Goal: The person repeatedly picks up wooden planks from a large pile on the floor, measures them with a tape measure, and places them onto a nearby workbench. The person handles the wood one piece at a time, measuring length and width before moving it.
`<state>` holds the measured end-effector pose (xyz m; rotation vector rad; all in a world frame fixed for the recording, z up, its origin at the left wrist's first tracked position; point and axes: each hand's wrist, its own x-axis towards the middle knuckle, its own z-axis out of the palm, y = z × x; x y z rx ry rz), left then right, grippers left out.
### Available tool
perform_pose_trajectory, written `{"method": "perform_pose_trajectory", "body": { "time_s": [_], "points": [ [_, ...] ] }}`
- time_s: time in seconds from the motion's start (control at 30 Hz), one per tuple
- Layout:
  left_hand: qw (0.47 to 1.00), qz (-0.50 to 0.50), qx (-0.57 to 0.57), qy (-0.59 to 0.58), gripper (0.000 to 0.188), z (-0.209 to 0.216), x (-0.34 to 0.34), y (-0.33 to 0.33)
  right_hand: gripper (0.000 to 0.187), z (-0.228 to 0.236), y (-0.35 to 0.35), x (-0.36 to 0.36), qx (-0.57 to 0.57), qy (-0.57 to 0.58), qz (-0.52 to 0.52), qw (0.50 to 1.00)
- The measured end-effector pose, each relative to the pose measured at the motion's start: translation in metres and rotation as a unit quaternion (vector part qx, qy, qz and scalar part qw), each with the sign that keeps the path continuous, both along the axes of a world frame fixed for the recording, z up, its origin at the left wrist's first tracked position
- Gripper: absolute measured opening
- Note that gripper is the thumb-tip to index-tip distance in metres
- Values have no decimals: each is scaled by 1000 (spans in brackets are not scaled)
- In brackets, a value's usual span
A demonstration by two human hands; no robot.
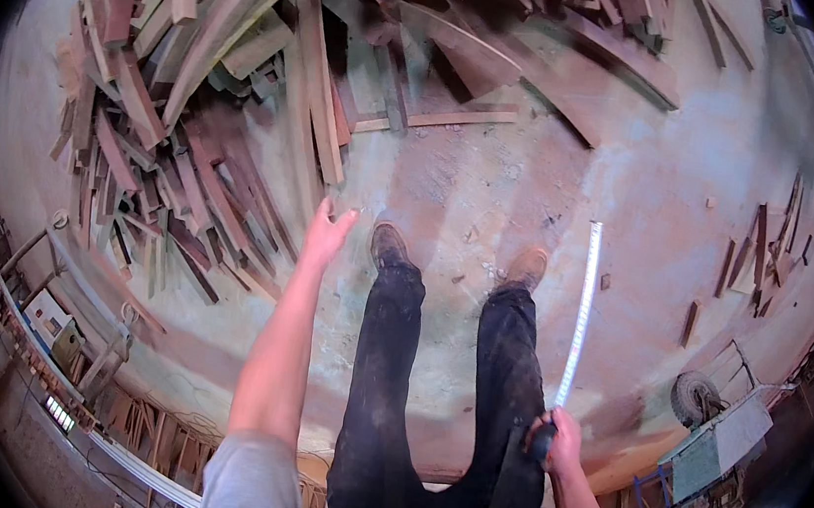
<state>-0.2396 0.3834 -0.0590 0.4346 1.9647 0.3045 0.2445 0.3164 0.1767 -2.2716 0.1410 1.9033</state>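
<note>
My right hand (pixel 562 443) is closed round the dark case of a tape measure (pixel 576 336) beside my right thigh. Its pale blade sticks out, slightly bowed, well beyond my right shoe. My left hand (pixel 328 232) reaches forward with thumb and fingers apart and nothing in it. Just beyond its fingertips is the near end of a long wooden board (pixel 320 81), which leans out of a large heap of loose wood pieces (pixel 144 117). Whether my fingertips touch the wood, I cannot tell.
More planks (pixel 621 58) lie across the far side. A few short offcuts (pixel 761 247) are on the floor at the right, with a wheeled cart (pixel 720 436) nearer to me. A metal-framed machine (pixel 63 317) stands at the lower left. Small debris litters the concrete floor (pixel 462 200).
</note>
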Motion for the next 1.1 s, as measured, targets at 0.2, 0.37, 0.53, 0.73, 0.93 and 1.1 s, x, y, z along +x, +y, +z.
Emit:
{"method": "perform_pose_trajectory", "body": {
  "time_s": [0.2, 0.37, 0.53, 0.73, 0.93, 1.1],
  "points": [
    [994, 49, -10, 96, 84, -155, -32, 5, 32, 3, -1, 2, 62, -50, 45, 996],
    [973, 89, -52, 209, 82, -223, -38, -5, 34, 5, 19, -7, 83, -53, 83, 992],
    [958, -67, -116, 252, 68, -197, -22, 26, 36, 8, 31, -19, 61, -58, 73, 994],
    [975, -18, -30, 221, 56, -171, -11, -9, 36, 4, 35, -16, 61, -60, 142, 986],
    [993, 96, -35, -59, 47, -67, 35, -109, 31, 4, 31, -22, 26, -57, 66, 996],
    [891, 368, 35, -264, 42, 18, 45, -118, 33, 1, 14, -4, 24, -18, 123, 992]
  ]
}}
